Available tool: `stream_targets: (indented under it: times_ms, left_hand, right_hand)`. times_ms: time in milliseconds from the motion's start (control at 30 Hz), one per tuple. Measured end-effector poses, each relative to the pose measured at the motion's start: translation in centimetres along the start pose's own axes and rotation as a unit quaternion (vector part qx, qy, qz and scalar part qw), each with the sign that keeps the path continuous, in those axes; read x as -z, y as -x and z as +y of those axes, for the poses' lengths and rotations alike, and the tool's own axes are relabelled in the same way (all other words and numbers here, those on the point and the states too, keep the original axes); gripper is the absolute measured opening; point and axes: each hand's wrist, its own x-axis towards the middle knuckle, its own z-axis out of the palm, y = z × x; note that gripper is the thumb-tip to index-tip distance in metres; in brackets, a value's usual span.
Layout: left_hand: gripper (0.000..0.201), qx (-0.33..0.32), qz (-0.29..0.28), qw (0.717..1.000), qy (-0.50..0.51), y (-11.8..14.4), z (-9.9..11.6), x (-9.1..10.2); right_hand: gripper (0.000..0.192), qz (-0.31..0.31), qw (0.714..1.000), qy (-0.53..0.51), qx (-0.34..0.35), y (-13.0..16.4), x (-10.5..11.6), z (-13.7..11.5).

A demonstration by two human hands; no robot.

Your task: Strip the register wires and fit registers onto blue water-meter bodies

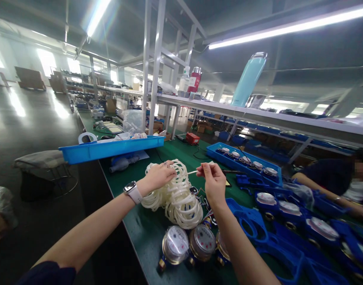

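Note:
My left hand (159,176) grips a bundle of white plastic rings (177,198) that rests on the green bench (145,233); a white watch sits on that wrist. My right hand (212,180) pinches one end of a thin white strip (194,171) that runs from the bundle toward its fingers. Three round water meters (196,243) with brass bodies lie on the bench just below the bundle, between my forearms.
A long blue tray (110,148) overhangs the bench's left edge. Another blue tray (243,158) holds several meters at the right. Blue plastic housings (276,237) crowd the right side. A person (338,186) sits opposite at the far right. A shelf (258,114) carries bottles overhead.

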Motion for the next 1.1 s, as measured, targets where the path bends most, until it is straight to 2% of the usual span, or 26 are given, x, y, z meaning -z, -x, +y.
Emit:
stream_targets:
  times_ms: [167,267,367,467,633,767,833,900,967,1100]
  left_hand:
    - [0.026,0.004,-0.002,1.000,-0.016,-0.1,1.0,-1.4]
    - [0.024,0.017,0.004,1.000,-0.027,-0.3,1.5,-2.0]
    - [0.022,0.006,0.012,0.999,-0.041,-0.9,1.8,-2.2]
    - [0.021,-0.036,0.005,0.998,-0.053,-1.5,1.7,-2.0]
    - [0.016,-0.081,-0.016,0.994,-0.072,-2.2,1.4,-0.9]
    - [0.016,-0.106,-0.032,0.990,-0.091,-2.2,1.5,0.1]
    - [0.017,-0.107,-0.041,0.989,-0.098,-2.1,1.4,0.5]
    - [0.016,-0.105,-0.050,0.988,-0.103,-2.0,1.2,0.7]
    - [0.015,-0.104,-0.060,0.987,-0.106,-2.0,0.7,0.8]
    - [0.016,-0.102,-0.074,0.986,-0.108,-1.8,-0.2,0.6]
  right_hand:
    - [0.037,-0.115,0.990,0.083,-0.010,-0.1,0.2,0.6]
    - [0.035,-0.150,0.980,0.129,-0.010,0.1,0.0,0.7]
    - [0.034,-0.163,0.975,0.149,-0.016,0.2,-0.2,0.8]
    - [0.036,-0.170,0.974,0.151,-0.021,0.2,-0.4,0.8]
    - [0.038,-0.164,0.971,0.173,-0.010,-0.1,0.0,1.1]
    - [0.038,-0.167,0.958,0.234,0.000,-0.1,0.6,0.8]
    - [0.035,-0.184,0.941,0.283,0.003,0.1,0.7,0.3]
    - [0.029,-0.222,0.912,0.345,0.000,0.4,0.3,-0.1]
    - [0.020,-0.269,0.870,0.414,-0.011,0.8,-0.2,-0.3]
    - [0.015,-0.330,0.788,0.518,-0.044,1.2,-1.6,-0.2]
